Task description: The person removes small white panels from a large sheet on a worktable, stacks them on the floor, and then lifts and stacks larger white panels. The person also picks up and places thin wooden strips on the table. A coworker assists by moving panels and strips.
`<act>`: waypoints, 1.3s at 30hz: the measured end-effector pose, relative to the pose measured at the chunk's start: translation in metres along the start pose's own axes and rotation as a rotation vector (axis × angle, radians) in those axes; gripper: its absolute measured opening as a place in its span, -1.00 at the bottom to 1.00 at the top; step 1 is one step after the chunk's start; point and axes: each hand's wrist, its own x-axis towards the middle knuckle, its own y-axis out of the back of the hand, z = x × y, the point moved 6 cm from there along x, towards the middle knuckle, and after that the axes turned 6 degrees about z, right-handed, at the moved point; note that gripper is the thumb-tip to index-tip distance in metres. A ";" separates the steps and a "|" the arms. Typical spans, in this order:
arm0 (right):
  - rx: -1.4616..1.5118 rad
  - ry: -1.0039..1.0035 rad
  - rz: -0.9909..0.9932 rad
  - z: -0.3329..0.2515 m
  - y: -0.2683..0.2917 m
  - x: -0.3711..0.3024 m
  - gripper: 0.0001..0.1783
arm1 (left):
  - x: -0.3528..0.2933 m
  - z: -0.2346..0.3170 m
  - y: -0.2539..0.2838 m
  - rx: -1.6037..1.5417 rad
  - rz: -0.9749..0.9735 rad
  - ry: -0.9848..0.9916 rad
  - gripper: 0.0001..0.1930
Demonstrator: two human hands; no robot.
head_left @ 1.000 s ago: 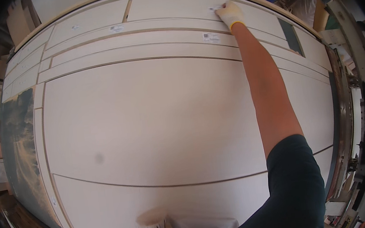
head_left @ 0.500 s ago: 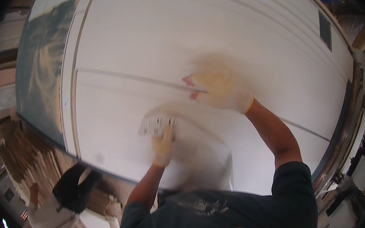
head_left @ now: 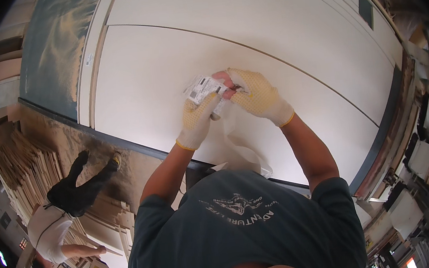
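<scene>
My left hand [head_left: 199, 117], in a pale knitted glove with yellow dots, is closed around a strip of white printed labels [head_left: 205, 89], the thumb lying on top. My right hand [head_left: 257, 94], gloved alike but with bare fingertips, meets it from the right and pinches the labels' edge. What lies between those fingertips is partly hidden. A loose white paper strip [head_left: 243, 152] curls down from the hands towards my body. Both hands are over a large white panel [head_left: 152, 51].
More long white panels [head_left: 242, 4] lie beyond a narrow seam. At the left is a dusty dark-green surface [head_left: 57, 51]. A dark table edge [head_left: 120, 139] runs in front of me. Another person [head_left: 55, 226] stands at lower left near stacked boards [head_left: 28, 171].
My hands, apart before, have come together at the labels. The left hand rose with the strip, and my view shifted, so the panel seam appears higher. The other person's arm and legs changed position.
</scene>
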 end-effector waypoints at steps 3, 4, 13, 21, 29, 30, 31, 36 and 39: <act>-0.107 -0.096 -0.138 0.002 -0.001 0.004 -0.63 | 0.002 0.002 -0.003 -0.472 -0.077 0.095 -0.72; -0.051 -0.036 -0.148 0.001 0.002 0.005 -0.66 | 0.004 -0.001 -0.005 -0.481 -0.119 0.159 -0.73; -0.534 -0.012 -0.092 0.092 0.005 0.016 -0.87 | 0.072 -0.098 0.020 -0.084 0.186 0.371 -0.76; -0.423 -0.548 1.082 0.225 0.235 0.072 -0.73 | 0.093 -0.143 0.015 0.256 0.398 0.234 -0.56; -0.906 -0.037 0.443 0.191 0.137 0.106 -0.48 | 0.094 -0.129 0.016 0.333 0.186 0.177 -0.54; -0.713 0.017 0.241 0.180 0.103 0.103 -0.49 | 0.092 -0.122 0.013 0.302 0.131 0.078 -0.54; -0.516 -0.022 0.014 0.170 0.059 0.092 -0.49 | 0.087 -0.121 0.016 0.299 0.126 0.141 -0.55; 0.084 -0.244 -0.037 0.101 -0.002 0.001 -0.44 | 0.039 -0.071 0.002 0.063 -0.008 0.051 -0.80; 0.090 -0.163 0.032 0.059 0.001 -0.033 -0.43 | 0.011 -0.036 -0.008 -0.146 -0.004 0.068 -0.83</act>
